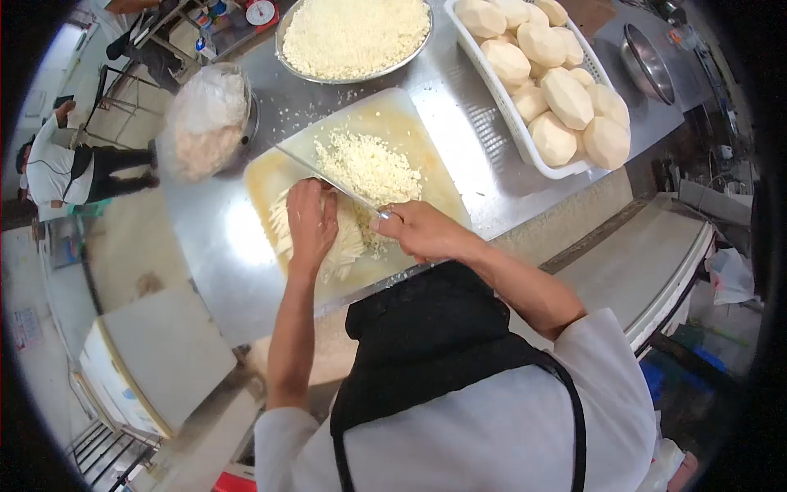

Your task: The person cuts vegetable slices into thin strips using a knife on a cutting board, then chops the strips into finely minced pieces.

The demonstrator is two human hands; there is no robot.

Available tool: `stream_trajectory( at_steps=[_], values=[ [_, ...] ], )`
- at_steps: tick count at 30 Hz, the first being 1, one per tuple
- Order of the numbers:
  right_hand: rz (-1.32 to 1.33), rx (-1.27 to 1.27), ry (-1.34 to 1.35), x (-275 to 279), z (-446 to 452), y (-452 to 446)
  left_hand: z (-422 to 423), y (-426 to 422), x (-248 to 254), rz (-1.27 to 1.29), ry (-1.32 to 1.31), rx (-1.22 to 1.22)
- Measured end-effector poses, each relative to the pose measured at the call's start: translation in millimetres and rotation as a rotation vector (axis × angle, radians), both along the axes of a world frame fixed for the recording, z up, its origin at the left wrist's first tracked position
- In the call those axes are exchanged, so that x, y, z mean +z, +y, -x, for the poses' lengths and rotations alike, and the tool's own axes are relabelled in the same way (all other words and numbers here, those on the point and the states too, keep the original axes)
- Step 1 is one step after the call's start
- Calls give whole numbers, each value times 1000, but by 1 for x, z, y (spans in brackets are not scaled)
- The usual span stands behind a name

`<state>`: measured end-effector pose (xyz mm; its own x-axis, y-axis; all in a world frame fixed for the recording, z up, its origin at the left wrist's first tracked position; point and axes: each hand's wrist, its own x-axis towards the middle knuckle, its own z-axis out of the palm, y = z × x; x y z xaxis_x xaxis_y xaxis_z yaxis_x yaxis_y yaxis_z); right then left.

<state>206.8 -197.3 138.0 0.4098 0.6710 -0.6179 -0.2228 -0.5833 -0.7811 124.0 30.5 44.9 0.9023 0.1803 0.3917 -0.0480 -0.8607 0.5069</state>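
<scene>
My right hand is wrapped round the handle of a knife, whose blade points up and to the left over the cutting board. Curled fingers of my left hand press on pale sliced strips beside the blade. Beyond the knife lies a heap of finely diced pale pieces. More small bits lie between my two hands.
A big metal bowl of diced pieces stands behind the board. At the right are a white basket of peeled vegetables and an empty metal bowl. A plastic-covered bowl sits left. Another person stands far left.
</scene>
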Motion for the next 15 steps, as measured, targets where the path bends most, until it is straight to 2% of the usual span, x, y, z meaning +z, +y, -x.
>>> stream_trajectory(
  at_steps=[1,2,5,6,9,12,15],
  values=[
    [-45,-51,-14,4,13,-3,6,-4,-1,12,40,-11],
    [-59,-88,8,14,19,-2,4,-8,-4,-86,14,30],
    [-91,-153,13,-36,32,11,1,-15,2,-103,38,89],
    [-108,-157,111,-35,23,16,-1,-16,1,-91,25,84],
    [4,-109,74,-10,20,3,5,-15,-2,-78,30,83],
    [-27,-123,95,7,33,2,1,-15,-4,-99,37,122],
    [-74,-154,104,-49,32,11,2,-13,-4,-60,15,84]
  ],
)
